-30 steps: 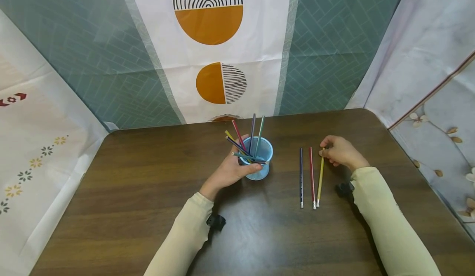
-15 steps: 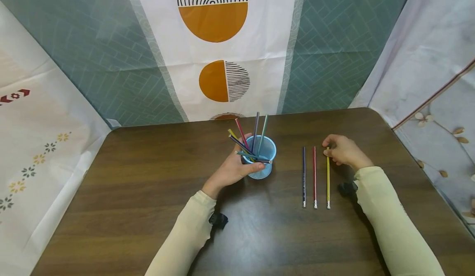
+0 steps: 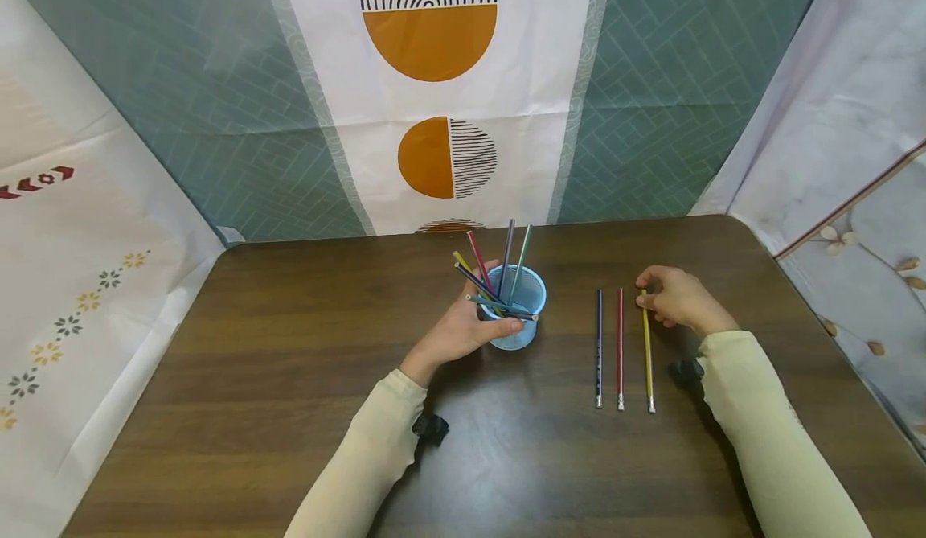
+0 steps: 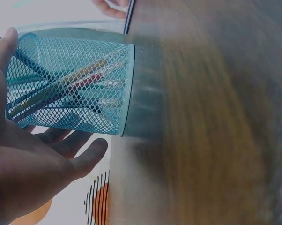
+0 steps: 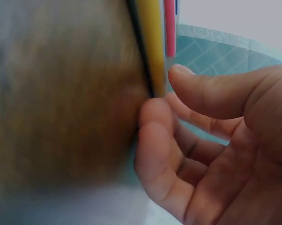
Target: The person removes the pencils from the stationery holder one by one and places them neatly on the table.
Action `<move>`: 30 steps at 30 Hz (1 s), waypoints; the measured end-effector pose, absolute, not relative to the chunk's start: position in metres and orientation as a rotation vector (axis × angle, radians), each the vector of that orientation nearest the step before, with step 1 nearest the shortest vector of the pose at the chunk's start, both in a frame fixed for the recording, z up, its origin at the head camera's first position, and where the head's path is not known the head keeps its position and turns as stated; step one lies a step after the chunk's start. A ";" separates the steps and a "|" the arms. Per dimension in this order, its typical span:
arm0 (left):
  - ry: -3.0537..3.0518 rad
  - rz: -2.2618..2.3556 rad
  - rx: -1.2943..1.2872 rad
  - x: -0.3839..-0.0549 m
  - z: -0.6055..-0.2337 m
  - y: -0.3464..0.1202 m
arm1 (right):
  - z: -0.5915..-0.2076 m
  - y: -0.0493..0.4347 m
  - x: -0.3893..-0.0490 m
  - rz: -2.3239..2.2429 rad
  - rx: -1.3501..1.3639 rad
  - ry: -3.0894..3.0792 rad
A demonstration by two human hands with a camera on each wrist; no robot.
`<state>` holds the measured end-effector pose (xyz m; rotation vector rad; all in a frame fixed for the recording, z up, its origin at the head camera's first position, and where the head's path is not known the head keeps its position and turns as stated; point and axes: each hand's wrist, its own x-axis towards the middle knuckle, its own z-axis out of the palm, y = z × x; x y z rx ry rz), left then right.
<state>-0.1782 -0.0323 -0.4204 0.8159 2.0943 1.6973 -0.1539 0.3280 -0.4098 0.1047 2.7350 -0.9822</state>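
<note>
My left hand (image 3: pixel 463 330) grips a light blue mesh pencil cup (image 3: pixel 518 335) from its left side, thumb across the front. In the left wrist view the cup's mesh wall (image 4: pixel 85 123) shows several pencils (image 4: pixel 66 86) inside, some leaning past the rim. To the right, three pencils lie on the table, roughly side by side with their erasers toward me: a dark blue pencil (image 3: pixel 599 349), a red pencil (image 3: pixel 620 349) and a yellow pencil (image 3: pixel 648 353). My right hand (image 3: pixel 676 301) pinches the far end of the yellow one; the right wrist view shows its tip (image 5: pixel 155 70) at the fingertips.
Everything stands on a brown wooden table (image 3: pixel 289 441). Patterned cloth (image 3: pixel 253 112) hangs behind the far edge, and light cloths hang at the left and right sides.
The yellow pencil's eraser end has swung right, away from the red pencil, with the right hand at its far end. The left hand stays on the cup. The head view has shifted slightly.
</note>
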 end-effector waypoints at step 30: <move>2.088 1.612 0.868 -0.177 -0.416 -0.041 | -0.345 0.182 -0.091 -1.410 -1.093 2.857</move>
